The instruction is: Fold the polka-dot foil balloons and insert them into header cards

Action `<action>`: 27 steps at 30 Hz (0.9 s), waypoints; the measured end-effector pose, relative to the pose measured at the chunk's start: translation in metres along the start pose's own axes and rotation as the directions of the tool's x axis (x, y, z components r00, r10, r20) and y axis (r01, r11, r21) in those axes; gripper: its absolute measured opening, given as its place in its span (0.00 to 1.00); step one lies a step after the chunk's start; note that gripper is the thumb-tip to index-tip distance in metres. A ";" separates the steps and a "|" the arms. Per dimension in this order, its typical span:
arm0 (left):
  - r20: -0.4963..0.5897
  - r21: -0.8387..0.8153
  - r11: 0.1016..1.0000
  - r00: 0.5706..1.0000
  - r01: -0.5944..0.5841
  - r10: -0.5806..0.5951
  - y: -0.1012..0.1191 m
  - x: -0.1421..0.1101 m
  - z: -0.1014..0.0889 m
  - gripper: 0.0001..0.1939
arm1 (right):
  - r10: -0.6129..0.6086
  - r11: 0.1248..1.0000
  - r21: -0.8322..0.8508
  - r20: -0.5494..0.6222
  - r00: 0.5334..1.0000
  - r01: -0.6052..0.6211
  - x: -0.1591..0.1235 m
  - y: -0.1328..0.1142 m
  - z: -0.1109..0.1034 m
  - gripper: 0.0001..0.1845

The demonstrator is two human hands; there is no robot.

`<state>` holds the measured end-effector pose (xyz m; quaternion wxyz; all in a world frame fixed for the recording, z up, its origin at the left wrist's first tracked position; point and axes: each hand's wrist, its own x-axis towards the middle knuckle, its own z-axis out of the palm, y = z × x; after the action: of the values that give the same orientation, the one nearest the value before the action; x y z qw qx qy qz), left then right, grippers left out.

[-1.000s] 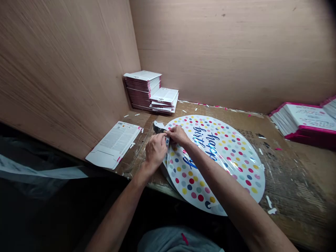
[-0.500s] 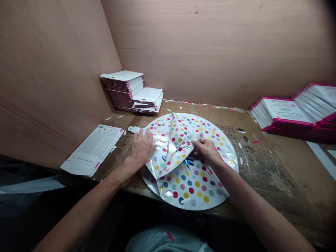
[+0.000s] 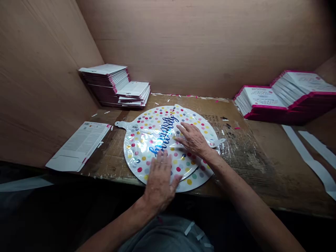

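Observation:
A flat, uninflated foil balloon (image 3: 143, 147), white with coloured dots and blue lettering, lies on the brown cardboard-covered worktop. Its tab points left, and another tab (image 3: 219, 142) sticks out at the right. Beneath it, a second dotted layer (image 3: 195, 182) shows along the lower right edge; whether that is a separate balloon I cannot tell. My left hand (image 3: 160, 178) rests palm down over the near edge, fingers stretched out. Right of the lettering, my right hand (image 3: 193, 140) lies on the foil with its fingers spread. Neither hand grips anything.
Flattened white packets (image 3: 78, 147) lie at the left. Stacks of white and pink packets stand at back left (image 3: 105, 85) and back right (image 3: 265, 101). White strips (image 3: 307, 159) lie at the right, with paper scraps scattered about. Wooden walls enclose the back and sides.
The folded foil has been laid flat, showing the lettering. My right hand has let go of its pinch and spread out. My left hand has moved right and nearer to me.

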<state>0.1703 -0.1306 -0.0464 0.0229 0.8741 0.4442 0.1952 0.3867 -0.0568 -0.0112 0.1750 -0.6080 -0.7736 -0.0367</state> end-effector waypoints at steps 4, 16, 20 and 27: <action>-0.081 -0.022 0.978 0.975 0.207 -0.208 -0.020 -0.021 -0.020 0.14 | -0.040 0.996 -0.073 0.131 0.991 0.049 -0.004 0.027 0.042 0.32; 0.692 -0.697 -0.390 0.708 0.602 -0.142 0.019 0.081 -0.105 0.09 | 0.043 0.767 0.642 -0.066 0.997 0.009 -0.063 0.018 -0.027 0.48; 0.665 -0.743 -0.165 0.744 0.649 -0.068 0.007 0.092 -0.105 0.21 | 0.048 0.918 0.394 -0.223 0.974 0.045 -0.118 -0.008 -0.028 0.46; -0.014 -0.716 0.696 0.999 -0.045 0.051 -0.065 0.125 -0.056 0.46 | 0.036 0.849 0.527 -0.097 0.995 0.021 -0.105 0.028 -0.024 0.16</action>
<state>0.1659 -0.0009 0.0314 0.3574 0.8084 0.3104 0.3500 0.4396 -0.1530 -0.0263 0.3748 -0.5369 -0.7415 0.1464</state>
